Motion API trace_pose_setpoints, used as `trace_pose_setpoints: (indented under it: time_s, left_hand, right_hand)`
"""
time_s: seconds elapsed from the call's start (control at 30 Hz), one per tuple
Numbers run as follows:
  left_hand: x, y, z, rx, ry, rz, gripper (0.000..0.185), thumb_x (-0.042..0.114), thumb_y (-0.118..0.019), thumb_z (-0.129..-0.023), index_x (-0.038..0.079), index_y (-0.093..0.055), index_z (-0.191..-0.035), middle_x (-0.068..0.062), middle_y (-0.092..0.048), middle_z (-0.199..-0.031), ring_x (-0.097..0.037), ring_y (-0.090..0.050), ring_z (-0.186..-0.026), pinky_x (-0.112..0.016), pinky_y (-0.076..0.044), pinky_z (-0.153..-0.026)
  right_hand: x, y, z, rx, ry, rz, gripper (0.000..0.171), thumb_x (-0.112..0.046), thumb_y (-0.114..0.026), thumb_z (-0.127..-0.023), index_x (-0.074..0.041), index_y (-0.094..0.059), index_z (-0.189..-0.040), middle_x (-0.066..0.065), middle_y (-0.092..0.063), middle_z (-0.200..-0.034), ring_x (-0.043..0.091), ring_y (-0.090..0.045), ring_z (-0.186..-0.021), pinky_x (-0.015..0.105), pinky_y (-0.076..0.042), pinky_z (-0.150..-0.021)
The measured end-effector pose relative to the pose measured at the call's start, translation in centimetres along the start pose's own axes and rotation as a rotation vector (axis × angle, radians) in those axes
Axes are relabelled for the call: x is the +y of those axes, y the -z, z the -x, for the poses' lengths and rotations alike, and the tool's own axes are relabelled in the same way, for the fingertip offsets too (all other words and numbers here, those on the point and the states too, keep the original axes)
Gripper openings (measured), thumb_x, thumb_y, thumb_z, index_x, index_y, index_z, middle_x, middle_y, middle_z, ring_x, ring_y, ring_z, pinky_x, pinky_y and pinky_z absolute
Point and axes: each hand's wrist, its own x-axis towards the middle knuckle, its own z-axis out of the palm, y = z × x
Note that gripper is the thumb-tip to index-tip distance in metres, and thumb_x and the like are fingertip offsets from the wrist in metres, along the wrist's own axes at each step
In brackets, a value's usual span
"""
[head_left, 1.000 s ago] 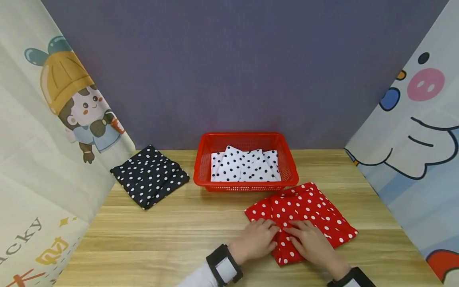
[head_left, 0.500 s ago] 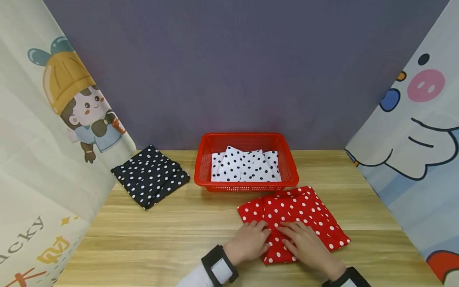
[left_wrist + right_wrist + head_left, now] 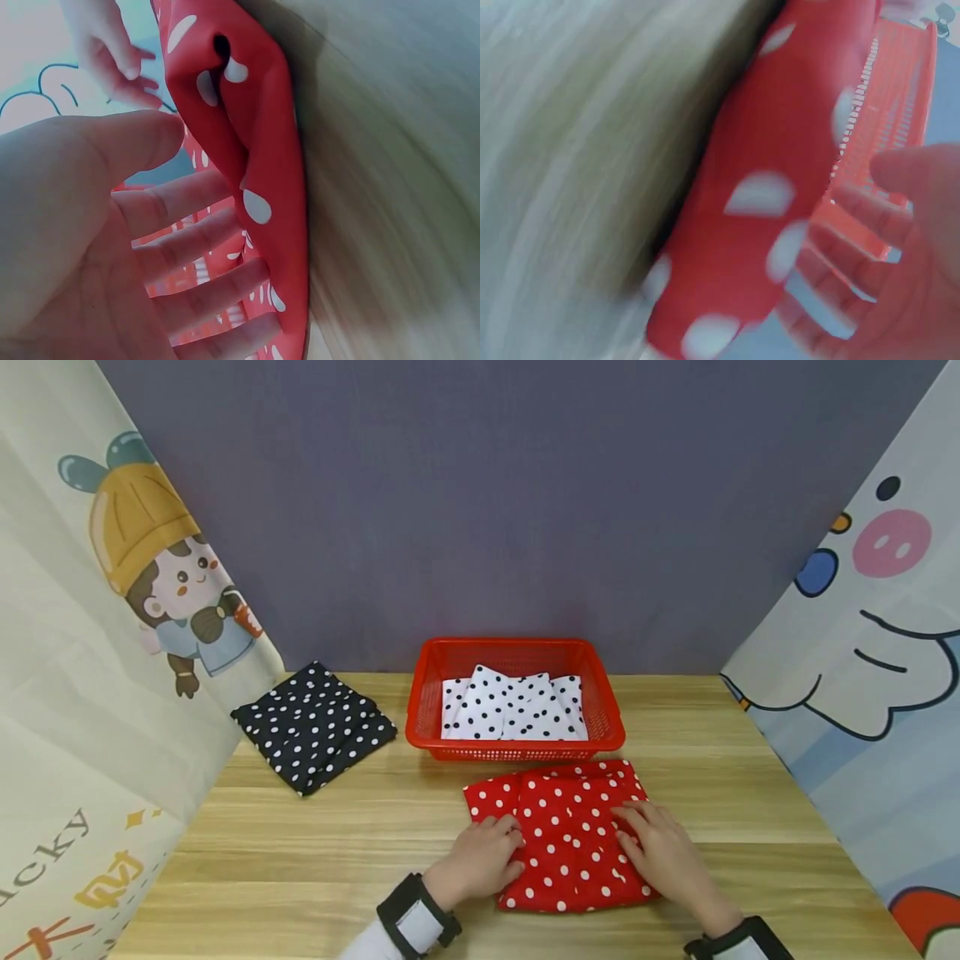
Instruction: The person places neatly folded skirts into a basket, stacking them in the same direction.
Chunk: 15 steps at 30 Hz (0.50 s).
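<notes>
A red cloth with white dots (image 3: pixel 573 843), folded into a flat bundle, lies on the table in front of the basket. My left hand (image 3: pixel 483 853) rests at its left side; in the left wrist view the fairly straight fingers (image 3: pixel 214 296) touch the red fabric, thumb apart from them. At the right side of the cloth is my right hand (image 3: pixel 663 852), fingertips on its edge. The right wrist view, partly blurred, has the extended fingers (image 3: pixel 840 262) beside the cloth (image 3: pixel 757 180) without curling round it.
Behind the red cloth stands a red plastic basket (image 3: pixel 517 749) holding white cloth with black dots (image 3: pixel 498 706). A folded black cloth with white dots (image 3: pixel 311 731) lies at the back left. Printed curtains flank the wooden table (image 3: pixel 315 843), and a grey panel (image 3: pixel 480 510) closes the back.
The red cloth has shifted left and turned squarer to the basket. My left hand has moved left with it, and my right hand has moved to its right edge.
</notes>
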Motion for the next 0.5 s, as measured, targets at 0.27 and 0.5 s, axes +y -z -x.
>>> trace_pose_setpoints:
  time_s: [0.27,0.5]
  left_hand:
    - [-1.7,0.4,1.2,-0.022,0.034,-0.009,0.040,0.040,-0.071,-0.077,0.016,-0.062,-0.109,0.001,-0.054,-0.111,-0.015,-0.052,-0.098,-0.034,-0.046,-0.083]
    - [-2.7,0.8,2.0,-0.032,0.056,0.012,0.041,0.037,-0.073,-0.075,0.016,-0.061,-0.108,0.001,-0.053,-0.112,-0.015,-0.051,-0.098,-0.035,-0.046,-0.084]
  right_hand:
    - [0.9,-0.6,0.0,-0.030,-0.033,-0.004,0.043,-0.019,-0.075,-0.075,-0.006,-0.061,-0.113,0.016,-0.056,-0.108,0.032,-0.053,-0.098,0.051,-0.049,-0.079]
    - [0.4,-1.2,-0.2,-0.103,-0.022,-0.028,0.049,-0.022,-0.075,-0.074,-0.007,-0.059,-0.117,0.016,-0.057,-0.109,0.030,-0.056,-0.096,0.047,-0.051,-0.077]
